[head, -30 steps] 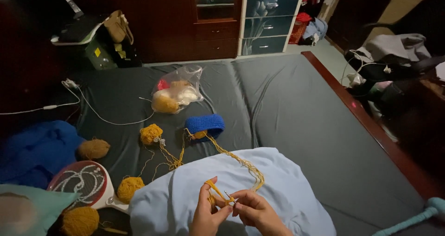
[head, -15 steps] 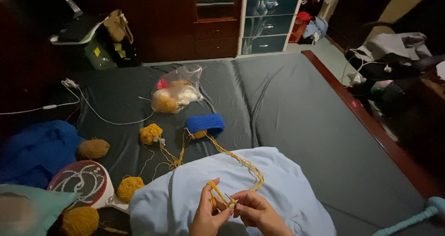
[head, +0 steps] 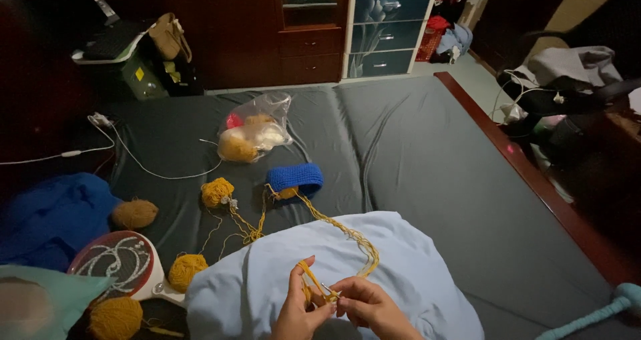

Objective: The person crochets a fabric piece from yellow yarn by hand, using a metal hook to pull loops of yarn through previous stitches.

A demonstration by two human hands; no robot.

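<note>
The mustard yarn strand [head: 312, 276] sits low in the view, looped over the raised fingers of the left hand [head: 297, 313], while the right hand [head: 367, 308] pinches a thin crochet hook [head: 328, 290] right at the small worked piece between them; both hands are closed narrowly, the left around the yarn and piece, the right on the hook. From there the strand runs up across a pale blue pillow [head: 267, 280] on the lap to a blue crocheted band [head: 296, 178] lying on the dark bed [head: 414, 153]. Near the band several strands cross in a loose tangle [head: 248, 230], fed from yellow yarn balls [head: 217, 192] lying well apart on the bed. A clear plastic bag [head: 254, 134] of more yarn lies farther off, and a white cable [head: 140, 163] trails to the left. The likely trouble, as I judge it, is that tangle: a pull on the working strand could snag it, tighten a knot, or drag the band. A slack loop could also slip off the hook, since the light is dim.
</note>
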